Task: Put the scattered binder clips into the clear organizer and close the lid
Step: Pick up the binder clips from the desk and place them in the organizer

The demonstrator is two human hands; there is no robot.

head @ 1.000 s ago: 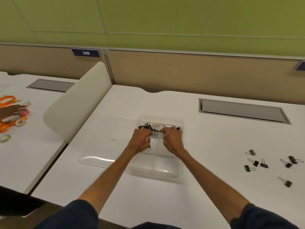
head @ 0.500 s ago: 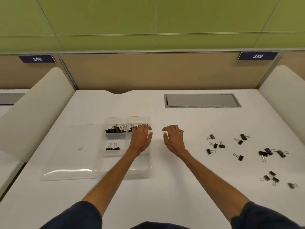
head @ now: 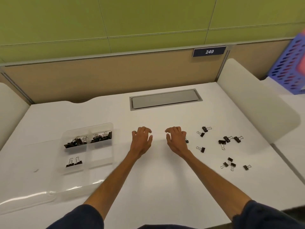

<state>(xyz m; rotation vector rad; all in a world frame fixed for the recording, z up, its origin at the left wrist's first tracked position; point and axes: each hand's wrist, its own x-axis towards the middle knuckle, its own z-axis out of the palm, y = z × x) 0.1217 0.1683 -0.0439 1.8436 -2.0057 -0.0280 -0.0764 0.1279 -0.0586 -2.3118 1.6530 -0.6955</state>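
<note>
— What's nearest?
— A flat clear plastic lid (head: 33, 184), lying open left of the clear compartmented organizer (head: 101, 157) on the white worktop (head: 156, 179).
— The hands?
— Left hand (head: 142, 139) and right hand (head: 176, 139) are palm-down, each grip released and holding nothing. Small black binder clips (head: 237, 139) lie scattered to the right, one half hidden behind the right hand.

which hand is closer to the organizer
Left. The left hand is just right of the organizer; the right hand is farther right, next to the loose clips.
</note>
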